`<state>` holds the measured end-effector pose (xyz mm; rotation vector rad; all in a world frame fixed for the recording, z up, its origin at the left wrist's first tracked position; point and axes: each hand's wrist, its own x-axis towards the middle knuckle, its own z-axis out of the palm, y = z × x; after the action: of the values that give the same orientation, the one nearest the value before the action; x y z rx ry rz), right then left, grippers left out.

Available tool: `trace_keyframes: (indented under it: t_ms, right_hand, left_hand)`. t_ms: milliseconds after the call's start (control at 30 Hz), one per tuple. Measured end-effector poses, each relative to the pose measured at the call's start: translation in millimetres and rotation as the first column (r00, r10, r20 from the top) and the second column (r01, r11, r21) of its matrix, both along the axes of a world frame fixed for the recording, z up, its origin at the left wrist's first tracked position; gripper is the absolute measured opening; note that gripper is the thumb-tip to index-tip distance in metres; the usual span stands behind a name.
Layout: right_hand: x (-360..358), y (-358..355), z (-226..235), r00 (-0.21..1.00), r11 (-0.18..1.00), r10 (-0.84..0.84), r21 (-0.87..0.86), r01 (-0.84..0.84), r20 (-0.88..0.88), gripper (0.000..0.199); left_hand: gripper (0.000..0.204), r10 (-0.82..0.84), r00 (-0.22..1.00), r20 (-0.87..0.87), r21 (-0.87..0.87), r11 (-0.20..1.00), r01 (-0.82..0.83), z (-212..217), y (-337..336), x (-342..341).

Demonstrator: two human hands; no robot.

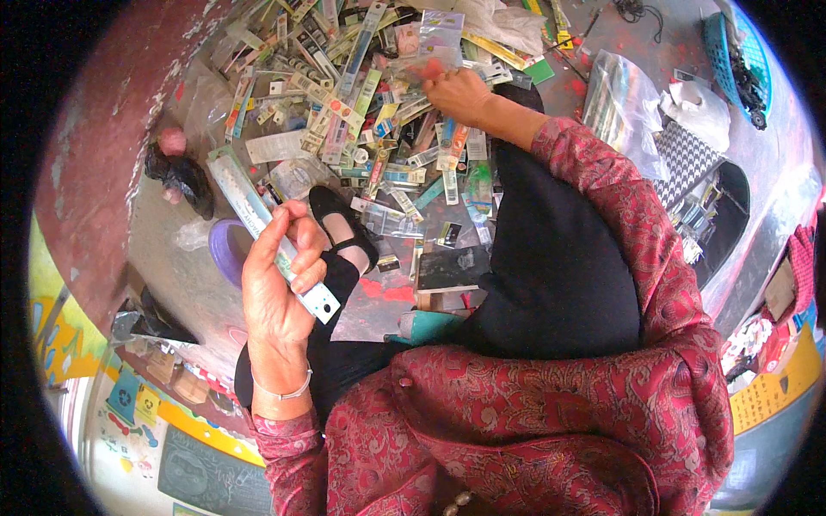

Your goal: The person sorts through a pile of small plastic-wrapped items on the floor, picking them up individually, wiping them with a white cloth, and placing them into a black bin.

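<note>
My left hand (280,275) is closed around a long, slim, pale blue and white packet (249,199). The packet slants up to the left, and a card end with a round hole sticks out below my fingers. My right hand (460,95) reaches to the far side of a wide heap of slim packets (344,112). Its fingers curl down at a clear plastic bag (440,39) beside a small reddish patch; what they pinch, if anything, is hidden. Many heap packets are narrow, with coloured cards and clear sleeves.
My black shoe (340,225) and trouser leg (559,249) border the heap. A purple ring-shaped thing (226,252) lies left of my left hand. At right are a clear bag of long packets (615,107), a houndstooth-patterned case (684,159) and a blue basket (718,60).
</note>
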<state>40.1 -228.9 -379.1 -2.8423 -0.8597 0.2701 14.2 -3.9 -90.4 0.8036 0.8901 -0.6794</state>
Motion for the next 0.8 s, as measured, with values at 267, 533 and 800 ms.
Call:
trace_keyframes:
  t_ms: [267,533,800]
  right_hand:
    - [23,21,71,0.96,0.908,0.096,0.418,0.024,-0.264,0.021]
    - [-30,11,14,0.911,0.93,0.359,0.164,-0.329,-0.205,0.011]
    - [-24,4,0,0.907,0.922,0.387,0.058,-0.383,-0.166,0.01]
  left_hand:
    - [0.017,-0.003,1.0,0.005,0.036,0.999,0.002,0,3,-1]
    - [0.016,-0.018,1.0,-0.015,0.024,1.0,0.019,2,0,-2]
    - [0.016,-0.018,1.0,-0.005,0.017,1.0,0.018,0,0,-2]
